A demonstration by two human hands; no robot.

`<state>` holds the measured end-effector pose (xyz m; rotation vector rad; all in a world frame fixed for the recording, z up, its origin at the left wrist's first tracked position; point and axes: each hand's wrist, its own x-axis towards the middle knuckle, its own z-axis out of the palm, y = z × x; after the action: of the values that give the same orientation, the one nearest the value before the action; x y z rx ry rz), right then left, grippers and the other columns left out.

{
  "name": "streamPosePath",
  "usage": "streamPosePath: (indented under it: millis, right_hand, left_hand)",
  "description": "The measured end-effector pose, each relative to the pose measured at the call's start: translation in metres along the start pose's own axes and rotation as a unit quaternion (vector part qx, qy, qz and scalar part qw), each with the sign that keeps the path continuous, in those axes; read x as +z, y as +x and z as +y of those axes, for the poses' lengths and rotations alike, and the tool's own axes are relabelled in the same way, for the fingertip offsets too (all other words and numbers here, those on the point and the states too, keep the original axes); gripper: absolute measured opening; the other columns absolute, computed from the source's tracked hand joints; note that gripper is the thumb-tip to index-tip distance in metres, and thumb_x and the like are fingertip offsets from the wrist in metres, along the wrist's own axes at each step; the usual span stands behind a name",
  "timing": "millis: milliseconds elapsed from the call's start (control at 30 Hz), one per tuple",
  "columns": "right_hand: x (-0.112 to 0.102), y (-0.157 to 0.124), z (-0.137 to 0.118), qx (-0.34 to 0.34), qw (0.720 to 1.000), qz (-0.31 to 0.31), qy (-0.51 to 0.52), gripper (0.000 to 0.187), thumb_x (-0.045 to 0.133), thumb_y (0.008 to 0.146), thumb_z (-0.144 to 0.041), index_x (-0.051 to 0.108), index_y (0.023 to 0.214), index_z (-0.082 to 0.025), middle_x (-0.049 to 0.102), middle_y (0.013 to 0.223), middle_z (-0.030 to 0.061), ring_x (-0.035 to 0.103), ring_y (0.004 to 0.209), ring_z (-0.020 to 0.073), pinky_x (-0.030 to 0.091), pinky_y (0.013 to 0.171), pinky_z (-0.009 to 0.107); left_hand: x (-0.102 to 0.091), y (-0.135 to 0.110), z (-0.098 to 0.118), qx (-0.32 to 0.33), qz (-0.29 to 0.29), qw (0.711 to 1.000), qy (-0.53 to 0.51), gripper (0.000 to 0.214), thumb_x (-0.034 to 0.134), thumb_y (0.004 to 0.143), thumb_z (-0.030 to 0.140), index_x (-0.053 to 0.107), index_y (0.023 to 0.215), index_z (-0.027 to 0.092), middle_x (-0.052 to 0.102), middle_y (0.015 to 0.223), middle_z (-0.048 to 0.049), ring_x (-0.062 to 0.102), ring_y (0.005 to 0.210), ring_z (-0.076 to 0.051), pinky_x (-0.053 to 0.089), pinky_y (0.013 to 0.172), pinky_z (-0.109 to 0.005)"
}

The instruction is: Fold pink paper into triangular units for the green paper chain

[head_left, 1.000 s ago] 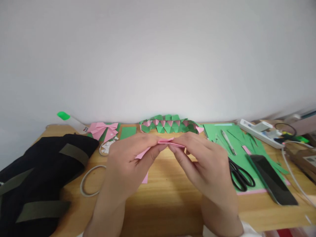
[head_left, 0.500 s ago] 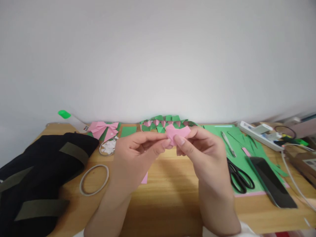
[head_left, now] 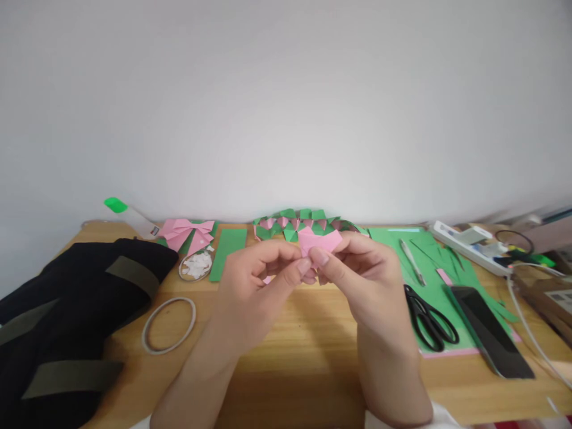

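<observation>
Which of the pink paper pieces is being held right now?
The small folded pink piece, pinched by the left hand and right hand. The pink bow sits back left, and the pink strip lies near the phone; neither is held.

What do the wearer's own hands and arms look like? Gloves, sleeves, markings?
Left hand and right hand are bare: no gloves, rings, watch or markings visible. White sleeves show only as slivers at the bottom edge.
</observation>
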<state>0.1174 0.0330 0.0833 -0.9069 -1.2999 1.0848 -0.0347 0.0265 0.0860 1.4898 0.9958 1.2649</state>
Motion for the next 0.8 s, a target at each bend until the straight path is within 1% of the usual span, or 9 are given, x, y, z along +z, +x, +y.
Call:
streamPosePath:
  millis: [100,200,333,400,500,567,633,700,800]
  right_hand:
    - [-0.002,0.001,-0.002,0.008,1.000,-0.011,0.012,0.016,0.078,0.076,-0.021,0.066,0.066,-0.017,0.065,0.058,-0.0028,0.055,0.051,0.0075,0.046,0.049,0.019]
    - [-0.005,0.002,-0.003,0.046,0.997,-0.051,0.038,0.024,0.081,0.073,-0.025,0.062,0.062,-0.017,0.060,0.054,-0.0037,0.051,0.048,0.0067,0.042,0.046,0.018]
    - [-0.005,0.001,-0.005,0.091,0.988,-0.119,0.030,0.030,0.081,0.072,-0.033,0.058,0.060,-0.016,0.052,0.052,-0.0043,0.047,0.047,0.0076,0.039,0.043,0.020]
    - [-0.003,0.000,-0.006,0.105,0.986,-0.126,0.032,0.033,0.081,0.072,-0.034,0.055,0.058,-0.017,0.049,0.051,-0.0054,0.045,0.045,0.0070,0.037,0.041,0.019]
    - [0.003,-0.001,-0.006,0.097,0.982,-0.145,0.067,0.033,0.077,0.075,-0.034,0.056,0.058,-0.017,0.051,0.051,-0.0053,0.043,0.044,0.0056,0.036,0.040,0.017]
    - [0.007,-0.003,-0.006,0.088,0.975,-0.181,0.095,0.031,0.071,0.082,-0.033,0.058,0.059,-0.016,0.055,0.055,-0.0035,0.047,0.046,0.0054,0.040,0.042,0.017]
    - [0.010,-0.005,-0.005,0.078,0.970,-0.201,0.110,0.031,0.064,0.088,-0.031,0.061,0.061,-0.016,0.059,0.059,-0.0022,0.051,0.048,0.0051,0.044,0.044,0.016]
    - [0.012,-0.007,-0.004,0.061,0.972,-0.197,0.114,0.030,0.061,0.090,-0.028,0.063,0.063,-0.016,0.061,0.059,-0.0014,0.054,0.048,0.0055,0.046,0.045,0.016]
    - [0.011,-0.007,-0.004,0.036,0.973,-0.200,0.107,0.030,0.064,0.089,-0.028,0.063,0.062,-0.016,0.062,0.054,-0.0011,0.054,0.045,0.0070,0.046,0.043,0.017]
  left_hand:
    - [-0.002,0.001,0.003,0.042,-0.032,0.997,0.057,0.016,0.063,0.089,0.016,0.070,0.075,0.019,0.073,0.072,0.0021,0.068,0.068,-0.010,0.053,0.063,-0.017]
    - [-0.003,0.003,0.005,0.066,-0.072,0.993,0.063,0.023,0.060,0.091,0.022,0.067,0.069,0.018,0.070,0.067,0.0010,0.066,0.064,-0.011,0.050,0.060,-0.020]
    - [-0.004,0.003,0.003,0.080,-0.077,0.993,0.045,0.041,0.051,0.097,0.028,0.060,0.057,0.019,0.056,0.050,0.0025,0.050,0.046,-0.009,0.038,0.045,-0.022]
    - [-0.003,0.002,0.001,0.085,-0.068,0.993,0.036,0.044,0.048,0.098,0.027,0.059,0.056,0.019,0.049,0.048,0.0029,0.043,0.043,-0.009,0.034,0.042,-0.023]
    - [-0.002,0.002,-0.002,0.106,-0.045,0.993,0.024,0.041,0.048,0.097,0.025,0.059,0.058,0.020,0.047,0.046,0.0036,0.038,0.043,-0.009,0.031,0.042,-0.024]
    - [-0.002,0.003,-0.003,0.117,-0.027,0.992,0.026,0.041,0.049,0.097,0.023,0.055,0.056,0.020,0.048,0.046,0.0040,0.038,0.043,-0.008,0.030,0.041,-0.024]
    - [-0.001,0.003,-0.003,0.122,-0.012,0.992,0.034,0.043,0.049,0.097,0.022,0.050,0.054,0.019,0.049,0.047,0.0041,0.039,0.042,-0.008,0.031,0.042,-0.023]
    - [-0.001,0.003,-0.001,0.124,-0.012,0.992,0.035,0.045,0.048,0.098,0.023,0.049,0.053,0.020,0.052,0.048,0.0039,0.042,0.043,-0.008,0.034,0.043,-0.023]
    - [0.000,0.001,0.001,0.138,-0.030,0.990,0.030,0.047,0.046,0.099,0.025,0.050,0.053,0.021,0.058,0.048,0.0028,0.050,0.045,-0.010,0.040,0.048,-0.025]
